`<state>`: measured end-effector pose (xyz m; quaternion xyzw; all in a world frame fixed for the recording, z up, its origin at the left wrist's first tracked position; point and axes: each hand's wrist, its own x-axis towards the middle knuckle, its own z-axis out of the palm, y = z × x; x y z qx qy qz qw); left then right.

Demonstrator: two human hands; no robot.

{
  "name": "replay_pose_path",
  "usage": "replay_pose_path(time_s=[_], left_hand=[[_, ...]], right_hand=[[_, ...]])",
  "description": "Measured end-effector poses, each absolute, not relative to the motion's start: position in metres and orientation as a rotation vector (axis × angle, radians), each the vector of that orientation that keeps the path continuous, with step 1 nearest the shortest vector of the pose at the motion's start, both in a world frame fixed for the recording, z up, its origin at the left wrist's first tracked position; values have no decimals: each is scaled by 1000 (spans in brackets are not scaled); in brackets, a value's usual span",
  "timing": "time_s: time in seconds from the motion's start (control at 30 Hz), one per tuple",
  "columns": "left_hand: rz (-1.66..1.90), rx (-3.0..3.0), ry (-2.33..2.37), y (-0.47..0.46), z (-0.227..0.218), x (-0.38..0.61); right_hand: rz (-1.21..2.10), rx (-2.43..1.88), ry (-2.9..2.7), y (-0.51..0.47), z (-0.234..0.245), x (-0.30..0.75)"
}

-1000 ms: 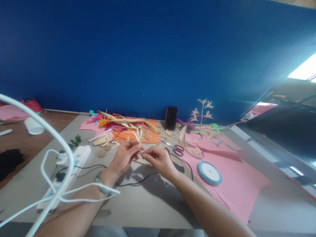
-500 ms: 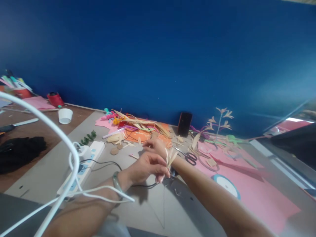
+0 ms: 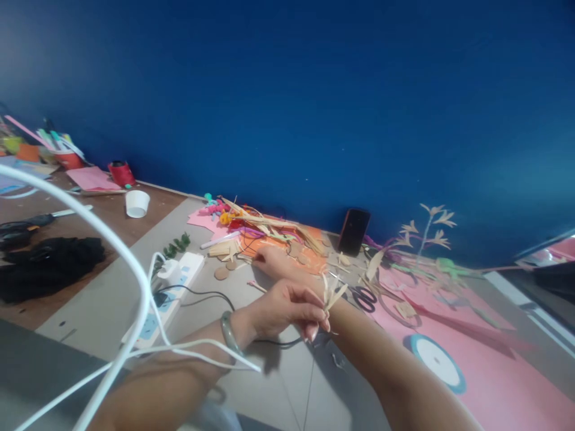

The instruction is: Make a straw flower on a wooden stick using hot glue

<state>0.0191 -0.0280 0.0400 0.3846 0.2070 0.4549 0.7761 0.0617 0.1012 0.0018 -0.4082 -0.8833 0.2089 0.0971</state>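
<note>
My left hand [image 3: 294, 308], with a pale green bangle [image 3: 230, 335] on its wrist, pinches a small dried-husk flower [image 3: 331, 294] between thumb and fingertips. The flower's narrow cream petals point upward, and a thin strand shows below the fingers. My right arm crosses behind it, and my right hand [image 3: 274, 260] reaches left over the table. It is low beside loose husk pieces [image 3: 224, 249] and round brown discs [image 3: 221, 273]. Its fingertips are mostly turned away, so whether they grip anything is hidden.
A white power strip [image 3: 191, 266] and white cable [image 3: 135, 263] stand at left. Scissors [image 3: 363, 298], a dark phone [image 3: 354, 232], a blue-rimmed spool [image 3: 435, 362] and pink paper [image 3: 489, 371] lie right. A husk-flower stem [image 3: 424, 236] rises near the blue wall [image 3: 287, 108].
My right hand has moved left and lower toward the husk pieces. My left hand still holds the flower. The whole view has shifted, so things appear further right.
</note>
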Motion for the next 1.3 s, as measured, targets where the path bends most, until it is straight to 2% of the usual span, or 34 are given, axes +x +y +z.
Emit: replay_pose_path(time_s=[0.37,0.6,0.8,0.87,1.1,1.3], left_hand=[[1040,845,498,-26,42,18],[1076,828,505,-24,43,16],[1132,822,487,-18,37,14],[1171,796,498,-16,35,12],[1244,724,587,-10,27,10],[1237,708,672,-9,22,13]], right_hand=[[672,-1169,-2440,81,37,84],[755,-1160,-2147,79,19,110],[712,-1096,-2121,77,17,143],[587,-1059,-2107,69,22,158],[-225,-828,-1952,43,23,195],[-420,-751,-1984,31,27,198]])
